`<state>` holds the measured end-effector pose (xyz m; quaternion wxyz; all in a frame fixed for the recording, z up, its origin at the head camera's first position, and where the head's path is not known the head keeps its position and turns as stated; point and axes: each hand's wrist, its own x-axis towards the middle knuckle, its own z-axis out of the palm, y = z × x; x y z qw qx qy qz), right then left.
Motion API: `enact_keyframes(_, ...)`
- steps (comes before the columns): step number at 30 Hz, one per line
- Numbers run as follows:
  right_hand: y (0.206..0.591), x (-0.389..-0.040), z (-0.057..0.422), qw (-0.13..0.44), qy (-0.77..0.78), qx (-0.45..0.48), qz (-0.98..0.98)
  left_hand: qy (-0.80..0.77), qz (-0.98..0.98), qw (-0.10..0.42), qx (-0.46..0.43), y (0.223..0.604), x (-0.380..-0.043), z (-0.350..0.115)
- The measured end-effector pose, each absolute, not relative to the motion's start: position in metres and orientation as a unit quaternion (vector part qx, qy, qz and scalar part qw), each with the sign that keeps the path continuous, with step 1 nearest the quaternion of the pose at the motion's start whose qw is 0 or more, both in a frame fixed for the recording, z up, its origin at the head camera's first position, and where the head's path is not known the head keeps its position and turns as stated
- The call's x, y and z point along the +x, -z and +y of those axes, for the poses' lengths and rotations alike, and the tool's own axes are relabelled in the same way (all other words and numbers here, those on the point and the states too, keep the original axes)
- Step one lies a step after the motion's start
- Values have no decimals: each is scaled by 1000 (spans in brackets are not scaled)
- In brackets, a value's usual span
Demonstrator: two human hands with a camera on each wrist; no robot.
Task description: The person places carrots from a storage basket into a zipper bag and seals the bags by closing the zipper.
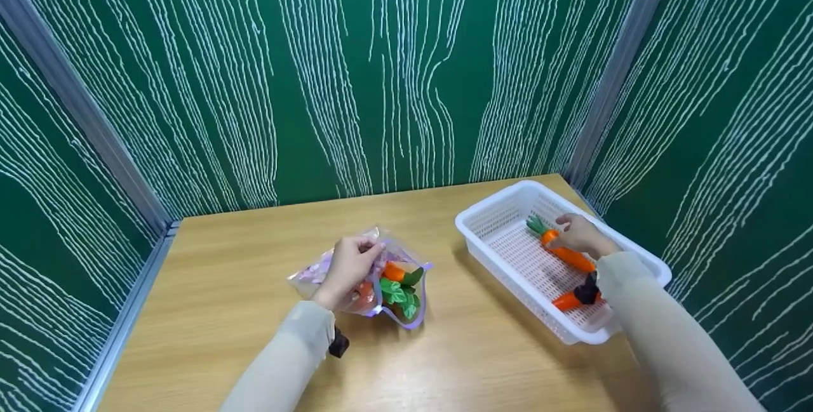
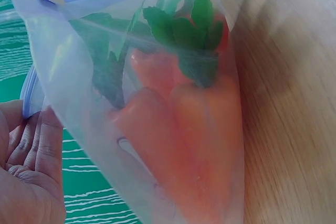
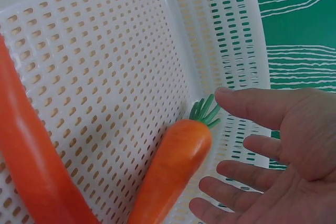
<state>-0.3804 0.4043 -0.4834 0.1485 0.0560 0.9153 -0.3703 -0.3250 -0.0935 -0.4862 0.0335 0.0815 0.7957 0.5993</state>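
My left hand (image 1: 350, 265) pinches the rim of a clear zip bag (image 2: 68, 61) with a purple edge, holding its mouth apart. Inside the bag lie several orange carrots (image 2: 205, 129) with green leafy tops (image 1: 401, 294). Over the white basket (image 1: 508, 285) my right hand (image 3: 294, 156) is spread, its fingers apart and nothing held. Just beside those fingers lies an orange carrot (image 3: 173, 161) with a thin green top. A second, redder carrot (image 3: 31, 145) rests farther along the basket floor, partly hidden by the wrist in the head view.
The basket stands at the right of the wooden table (image 1: 222, 298), the bag near the middle. Green panels with white wavy lines (image 1: 406, 82) close off the back and both sides. A dark wrist camera (image 1: 338, 342) hangs under the left sleeve.
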Motion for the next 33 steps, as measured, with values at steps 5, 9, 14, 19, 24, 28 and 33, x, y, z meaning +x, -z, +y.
enact_keyframes(5,485,-380,406,161,372,72,911,-611,787,43,78,486,-326,-93)
enact_keyframes(9,487,-377,406,172,373,81,908,-615,783,51,79,485,-326,-93)
enact_keyframes(14,488,-373,404,167,373,91,908,-613,784,48,82,484,-327,-93)
enact_keyframes(19,491,-373,402,166,369,89,910,-602,793,48,76,484,-327,-94)
enact_keyframes(24,497,-374,400,168,346,71,920,-594,800,38,79,487,-327,-94)
enact_keyframes(28,501,-373,397,163,329,51,929,-598,797,36,81,489,-328,-93)
enact_keyframes(33,504,-371,394,189,342,56,919,-599,796,42,72,491,-327,-94)
